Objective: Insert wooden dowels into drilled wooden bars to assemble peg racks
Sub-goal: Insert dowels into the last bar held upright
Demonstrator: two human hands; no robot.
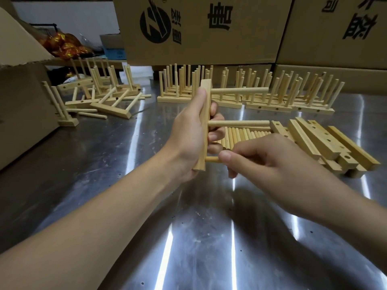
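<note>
My left hand (189, 130) grips a drilled wooden bar (204, 114) held upright on end above the steel table. Two dowels stick out of it to the right, an upper dowel (239, 90) and a middle dowel (238, 123). My right hand (270, 158) pinches a third dowel (212, 159) whose tip sits at the bar's lowest hole; most of that dowel is hidden inside my fingers. A row of loose dowels (243, 136) lies on the table just behind my hands.
Drilled bars (326, 143) are stacked at the right. Finished peg racks (247, 95) stand in rows at the back, and more racks (98, 95) lie tumbled at the left. Cardboard boxes (201, 28) wall the rear; another box (23, 105) stands at the left.
</note>
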